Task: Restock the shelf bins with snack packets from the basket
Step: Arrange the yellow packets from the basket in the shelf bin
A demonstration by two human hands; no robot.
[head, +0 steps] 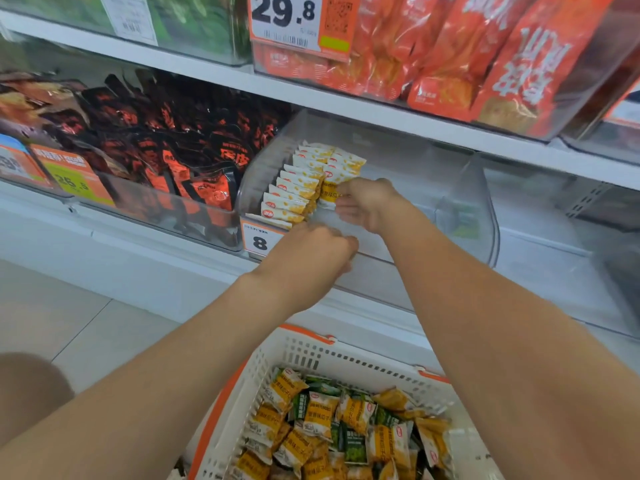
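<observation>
A clear plastic shelf bin point(460, 188) holds two upright rows of yellow-and-white snack packets point(298, 188) along its left side. My right hand point(370, 204) pinches the front packet point(328, 196) of the inner row inside the bin. Just below, my left hand point(311, 252) is at the bin's front lip, fingers curled beside the front of the outer row; whether it holds a packet is hidden. Below both arms stands a white basket point(311, 355) with orange trim, filled with several yellow and green packets point(322, 415).
Left of the bin, another clear bin point(166, 202) holds black-and-orange packets. The shelf above carries orange bags point(485, 57) and a 29.8 price tag point(284, 15). The right half of my bin holds one green packet point(464, 216). Pale floor tiles point(69, 323) lie at left.
</observation>
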